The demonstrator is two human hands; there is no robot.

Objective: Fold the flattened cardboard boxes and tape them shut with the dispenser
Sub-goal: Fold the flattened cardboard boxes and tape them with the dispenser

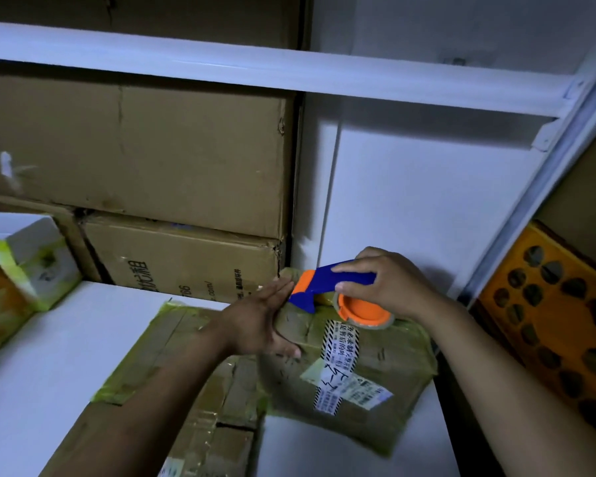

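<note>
Brown cartons (135,160) stacked behind, white table (66,339) under our cardboard box (403,356) at centre, our left hand (255,321) flat, fingers straight, pressing its top, our right hand (386,284) curled round the blue-orange tape dispenser (334,282) at the box's far edge

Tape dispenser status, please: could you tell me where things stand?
Right hand grips tape dispenser at far edge of box. Left hand flat on box. Flattened cardboard lies underneath.

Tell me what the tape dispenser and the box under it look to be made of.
Tape dispenser: likely moulded plastic, smooth blue body and orange parts in uniform colour. Box: brown cardboard, matte, creased, with glossy yellowish tape strips and paper labels stuck on.
</note>
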